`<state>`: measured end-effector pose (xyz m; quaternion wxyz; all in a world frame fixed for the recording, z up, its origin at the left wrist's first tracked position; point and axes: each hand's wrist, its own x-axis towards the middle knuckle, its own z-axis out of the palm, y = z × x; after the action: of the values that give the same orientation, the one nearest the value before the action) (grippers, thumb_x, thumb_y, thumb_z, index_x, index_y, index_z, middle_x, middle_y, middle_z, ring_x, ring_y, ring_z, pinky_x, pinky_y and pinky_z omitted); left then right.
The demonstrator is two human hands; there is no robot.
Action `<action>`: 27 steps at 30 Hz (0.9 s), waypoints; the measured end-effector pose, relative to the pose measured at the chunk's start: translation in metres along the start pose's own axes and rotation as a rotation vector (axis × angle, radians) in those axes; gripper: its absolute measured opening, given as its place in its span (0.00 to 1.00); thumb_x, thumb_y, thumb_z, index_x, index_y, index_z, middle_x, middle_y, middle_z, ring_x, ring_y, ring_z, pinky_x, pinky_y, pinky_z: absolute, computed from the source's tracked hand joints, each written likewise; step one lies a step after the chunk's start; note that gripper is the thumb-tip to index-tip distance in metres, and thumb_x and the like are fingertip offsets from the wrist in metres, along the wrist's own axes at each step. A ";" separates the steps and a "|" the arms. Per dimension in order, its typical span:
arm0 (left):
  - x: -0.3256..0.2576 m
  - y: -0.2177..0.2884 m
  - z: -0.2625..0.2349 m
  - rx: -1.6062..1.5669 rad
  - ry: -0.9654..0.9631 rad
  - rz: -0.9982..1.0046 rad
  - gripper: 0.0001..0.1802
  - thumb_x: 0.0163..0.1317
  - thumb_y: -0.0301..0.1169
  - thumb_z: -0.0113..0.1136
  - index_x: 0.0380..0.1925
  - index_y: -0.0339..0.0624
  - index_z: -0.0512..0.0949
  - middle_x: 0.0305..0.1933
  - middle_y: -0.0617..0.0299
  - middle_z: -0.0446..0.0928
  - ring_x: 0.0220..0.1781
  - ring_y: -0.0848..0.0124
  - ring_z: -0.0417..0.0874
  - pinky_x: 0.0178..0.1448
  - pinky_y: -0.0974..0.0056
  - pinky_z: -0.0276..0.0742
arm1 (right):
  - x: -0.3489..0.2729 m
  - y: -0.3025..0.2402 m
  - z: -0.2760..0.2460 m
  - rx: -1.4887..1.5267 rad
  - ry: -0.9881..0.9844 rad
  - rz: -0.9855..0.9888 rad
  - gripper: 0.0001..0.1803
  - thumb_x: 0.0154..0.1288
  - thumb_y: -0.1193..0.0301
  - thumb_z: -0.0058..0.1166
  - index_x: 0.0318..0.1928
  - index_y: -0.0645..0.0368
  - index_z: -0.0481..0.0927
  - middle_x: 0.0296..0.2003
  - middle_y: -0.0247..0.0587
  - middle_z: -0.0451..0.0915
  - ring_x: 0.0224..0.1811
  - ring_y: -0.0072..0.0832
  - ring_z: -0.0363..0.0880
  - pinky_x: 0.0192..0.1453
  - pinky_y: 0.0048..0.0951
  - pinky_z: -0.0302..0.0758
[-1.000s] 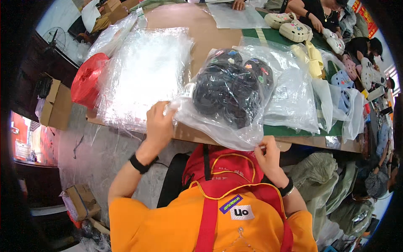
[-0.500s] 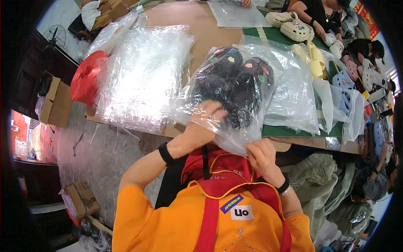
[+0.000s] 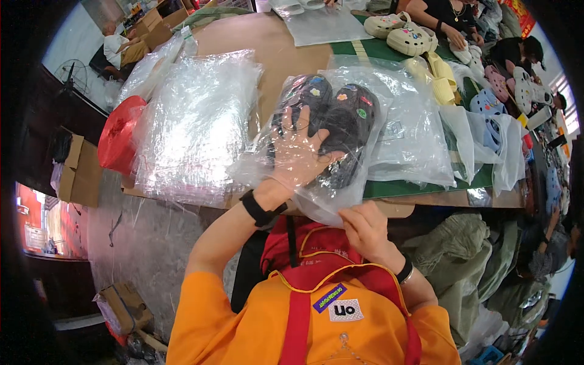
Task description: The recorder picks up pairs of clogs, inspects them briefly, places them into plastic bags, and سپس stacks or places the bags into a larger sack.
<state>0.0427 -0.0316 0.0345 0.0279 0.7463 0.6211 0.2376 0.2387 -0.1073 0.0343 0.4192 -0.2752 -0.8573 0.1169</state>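
Observation:
A clear plastic bag (image 3: 365, 173) lies on the table's near edge, holding a pair of black clogs (image 3: 350, 118) with coloured charms. My left hand (image 3: 298, 155) is spread flat against the clogs, and plastic film seems to lie over it, as if it is inside the bag. It wears a black wristband. My right hand (image 3: 362, 228) pinches the bag's loose lower end just below the table edge. I wear an orange shirt and a red apron.
A pile of clear plastic bags (image 3: 194, 121) lies at the left, with a red bag (image 3: 118, 137) beside it. More bagged items (image 3: 420, 134) sit on a green mat (image 3: 420, 188). Cream clogs (image 3: 401, 33) and other people's hands (image 3: 453, 36) are at the far side. Cardboard boxes (image 3: 79, 170) stand on the floor.
My left hand has left the bag's left corner at the table edge and moved up onto the clogs. My right hand rose to the bag's lower end.

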 end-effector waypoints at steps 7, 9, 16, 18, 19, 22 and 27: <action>-0.035 0.014 0.023 0.066 -0.010 0.267 0.36 0.47 0.47 0.61 0.57 0.48 0.66 0.69 0.45 0.49 0.71 0.50 0.45 0.64 0.37 0.47 | -0.005 0.007 -0.012 -0.061 0.023 0.039 0.16 0.40 0.83 0.58 0.35 0.58 0.77 0.26 0.38 0.73 0.27 0.37 0.71 0.29 0.33 0.69; -0.040 0.012 0.011 0.065 0.108 0.235 0.37 0.41 0.44 0.66 0.56 0.51 0.68 0.66 0.47 0.55 0.66 0.48 0.56 0.63 0.42 0.53 | -0.017 0.012 -0.017 -0.086 0.040 0.049 0.17 0.40 0.82 0.59 0.36 0.58 0.77 0.28 0.39 0.73 0.28 0.37 0.71 0.31 0.33 0.69; -0.043 -0.015 0.015 -0.023 -0.068 0.011 0.42 0.46 0.46 0.65 0.61 0.47 0.61 0.55 0.47 0.65 0.58 0.49 0.64 0.60 0.46 0.55 | -0.037 0.016 -0.016 -0.147 0.049 0.359 0.24 0.41 0.78 0.61 0.44 0.59 0.73 0.38 0.46 0.72 0.37 0.42 0.72 0.39 0.36 0.70; -0.037 -0.008 0.010 -0.014 -0.117 0.091 0.45 0.48 0.47 0.63 0.63 0.42 0.57 0.48 0.48 0.70 0.54 0.51 0.67 0.57 0.47 0.56 | -0.045 0.019 -0.011 -0.088 0.011 0.442 0.23 0.43 0.78 0.60 0.44 0.59 0.73 0.37 0.46 0.73 0.37 0.43 0.73 0.39 0.37 0.70; -0.036 0.000 0.009 -0.014 -0.118 0.085 0.45 0.48 0.47 0.63 0.63 0.42 0.57 0.48 0.48 0.70 0.54 0.51 0.67 0.57 0.47 0.56 | -0.047 0.019 -0.009 -0.038 -0.014 0.475 0.20 0.45 0.78 0.59 0.43 0.59 0.73 0.35 0.47 0.74 0.36 0.43 0.74 0.38 0.37 0.71; -0.032 0.016 0.007 -0.073 -0.181 0.089 0.44 0.51 0.42 0.60 0.66 0.45 0.51 0.46 0.42 0.69 0.52 0.49 0.68 0.57 0.47 0.57 | -0.046 0.016 -0.006 0.007 -0.002 0.507 0.15 0.48 0.80 0.56 0.40 0.60 0.74 0.32 0.47 0.76 0.33 0.44 0.75 0.37 0.35 0.72; -0.041 0.001 0.005 -0.119 -0.148 0.170 0.39 0.53 0.37 0.57 0.65 0.46 0.54 0.45 0.44 0.70 0.47 0.51 0.71 0.53 0.51 0.64 | -0.044 0.023 -0.019 0.041 0.190 0.640 0.06 0.56 0.81 0.51 0.36 0.64 0.75 0.29 0.45 0.77 0.32 0.31 0.77 0.38 0.26 0.72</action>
<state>0.0412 -0.0688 0.0171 0.0978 0.8088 0.5366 0.2197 0.2841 -0.1145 0.0076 0.4447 -0.5315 -0.6820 0.2335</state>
